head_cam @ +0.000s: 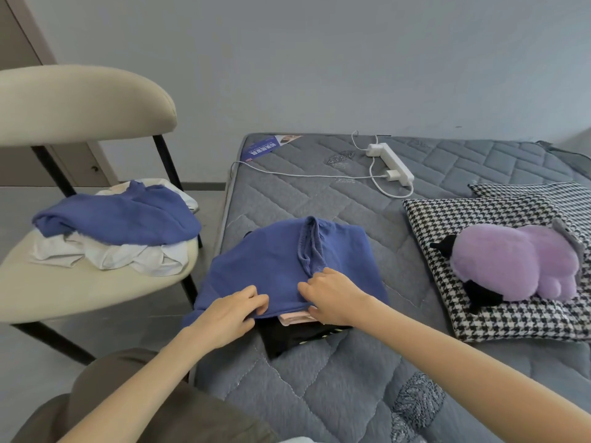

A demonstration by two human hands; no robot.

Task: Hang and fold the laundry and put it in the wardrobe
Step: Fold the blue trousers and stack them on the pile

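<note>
The blue jumper [271, 263] looks soft, light and floppy, best held by its near hem, where the fingers of the left hand [230, 314] and right hand [332, 297] pinch it.

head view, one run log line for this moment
phase: fold | left hand: pinches blue garment near edge | right hand: pinches same edge | garment on: mattress, over black stack | chair: unfolded laundry

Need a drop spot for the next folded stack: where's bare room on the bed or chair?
Free: mattress strip between blue top and houndstooth pillow; the near mattress in front of the black garment; front of the chair seat. Crowded: power strip and cables at the far end, plush on the pillows, clothes pile on the chair's rear.
</note>
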